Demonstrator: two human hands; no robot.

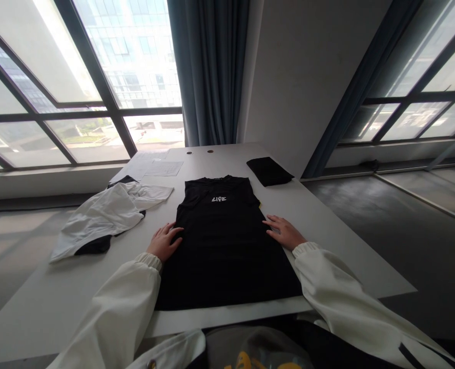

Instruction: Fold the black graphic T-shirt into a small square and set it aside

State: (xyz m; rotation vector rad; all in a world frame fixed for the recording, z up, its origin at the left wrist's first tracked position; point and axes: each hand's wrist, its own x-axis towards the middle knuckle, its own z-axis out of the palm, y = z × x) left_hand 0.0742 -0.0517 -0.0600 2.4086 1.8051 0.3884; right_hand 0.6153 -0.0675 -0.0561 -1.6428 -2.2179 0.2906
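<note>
A black T-shirt (pixel 223 246) with white "LIFE" lettering lies flat in front of me, its collar toward the far side and its hem near the table's front edge. Its sleeves seem tucked in, so the sides run nearly straight. My left hand (pixel 165 242) rests at the shirt's left side, fingers spread and fingertips on the fabric edge. On the opposite side, my right hand (pixel 284 231) lies with fingers stretched out, their tips touching the right edge. Neither hand grips the cloth.
A crumpled white garment with black parts (pixel 104 215) lies on the left of the white table (pixel 338 246). Beyond my right hand sits a folded black cloth (pixel 269 171). Paper sheets (pixel 162 168) lie at the far left, near two round holes in the tabletop.
</note>
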